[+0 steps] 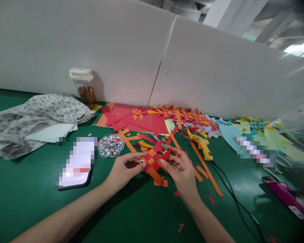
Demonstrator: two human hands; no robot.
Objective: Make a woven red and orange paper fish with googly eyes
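Note:
A fish woven from red and orange paper strips (152, 160) is held between both hands above the green table. My left hand (128, 168) pinches its head end, beside a stuck-on googly eye. On the other side, my right hand (180, 166) grips the tail end between thumb and fingers. Loose orange strips (161, 183) lie just under the fish. Behind it are scissors (164, 146), partly covered by paper. A clear round box of googly eyes (111, 145) sits left of the fish, and a yellow glue gun (202, 145) lies to its right.
Finished paper fish (190, 116) are heaped along the grey partition (91, 40). A lidded cup of brown drink (84, 88) stands behind a patterned cloth (48, 108). One phone (77, 162) lies left. The glue gun's black cord (230, 189) runs toward a purple power strip (286, 195).

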